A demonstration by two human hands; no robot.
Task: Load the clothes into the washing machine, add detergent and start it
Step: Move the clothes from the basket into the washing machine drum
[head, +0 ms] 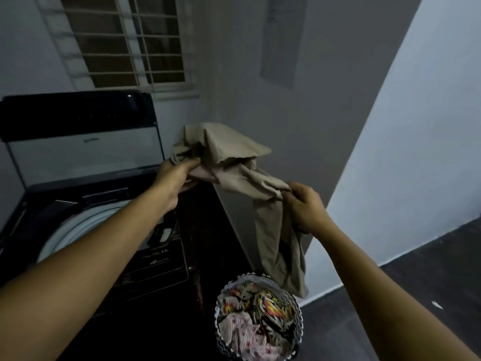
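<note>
A beige garment hangs in the air between both hands, its lower end dangling above the laundry basket. My left hand grips its upper bunched part, just right of the washing machine. My right hand pinches the cloth lower down on the right. The top-loading washing machine stands at the left with its lid raised and the white drum rim showing. The basket holds patterned and pink clothes.
A grey wall corner rises behind the garment, and a barred window sits above the machine. Dark floor spreads to the right of the basket. The machine's control panel faces me along its front edge.
</note>
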